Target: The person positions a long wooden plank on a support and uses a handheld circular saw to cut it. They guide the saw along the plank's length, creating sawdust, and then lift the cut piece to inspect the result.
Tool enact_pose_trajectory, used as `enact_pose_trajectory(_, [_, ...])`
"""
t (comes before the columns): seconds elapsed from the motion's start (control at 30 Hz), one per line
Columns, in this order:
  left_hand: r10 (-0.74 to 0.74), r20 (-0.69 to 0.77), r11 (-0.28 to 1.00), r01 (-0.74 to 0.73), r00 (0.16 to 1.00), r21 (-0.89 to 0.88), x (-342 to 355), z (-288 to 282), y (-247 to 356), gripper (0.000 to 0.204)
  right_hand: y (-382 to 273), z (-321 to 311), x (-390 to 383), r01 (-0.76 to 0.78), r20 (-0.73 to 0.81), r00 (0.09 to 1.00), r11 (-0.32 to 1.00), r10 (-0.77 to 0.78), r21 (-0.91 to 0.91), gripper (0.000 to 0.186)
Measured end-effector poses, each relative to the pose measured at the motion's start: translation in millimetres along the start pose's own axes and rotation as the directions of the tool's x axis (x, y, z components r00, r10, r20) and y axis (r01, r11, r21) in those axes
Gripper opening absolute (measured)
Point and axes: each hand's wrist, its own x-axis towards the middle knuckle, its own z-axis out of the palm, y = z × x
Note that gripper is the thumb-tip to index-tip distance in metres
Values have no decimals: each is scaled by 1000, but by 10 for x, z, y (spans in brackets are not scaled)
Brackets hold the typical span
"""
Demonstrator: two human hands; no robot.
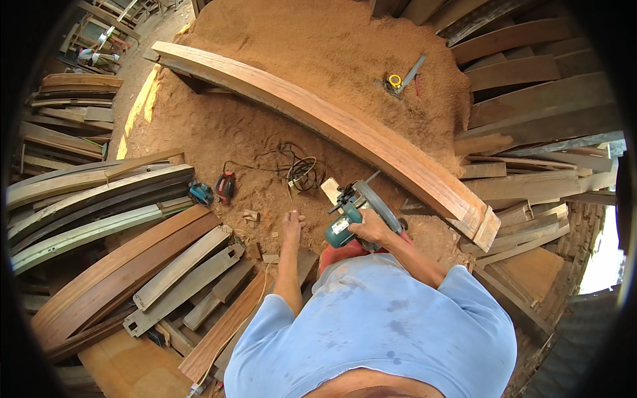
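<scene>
My right hand is closed around the handle of a green power saw with a round blade guard. The saw is held in front of my body, on the near side of a long thick wooden beam. Its blade looks apart from the beam. My left hand hangs loosely over the sawdust to the left of the saw, fingers partly curled and a little apart, with nothing visible in it. A tangled black cord lies on the ground beyond that hand.
Stacked curved planks crowd the left, and more timber piles up on the right. A yellow tape measure rests on the sawdust heap behind the beam. Blue and red tools lie left of the cord.
</scene>
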Motion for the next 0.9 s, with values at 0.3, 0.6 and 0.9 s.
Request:
enact_pose_trajectory(0.3, [529, 187, 369, -423, 828, 828, 296, 519, -1334, 45, -546, -155, -568, 145, -21, 989, 968, -143, 207, 21])
enact_pose_trajectory(0.6, [16, 820, 133, -814, 572, 565, -222, 1121, -1131, 39, -608, -1191, -1154, 231, -222, 961, 921, -165, 315, 26])
enact_pose_trajectory(0.9, [491, -424, 766, -145, 761, 627, -1147, 644, -14, 14, -268, -2541, -1684, 442, -411, 840, 886, -354, 139, 21])
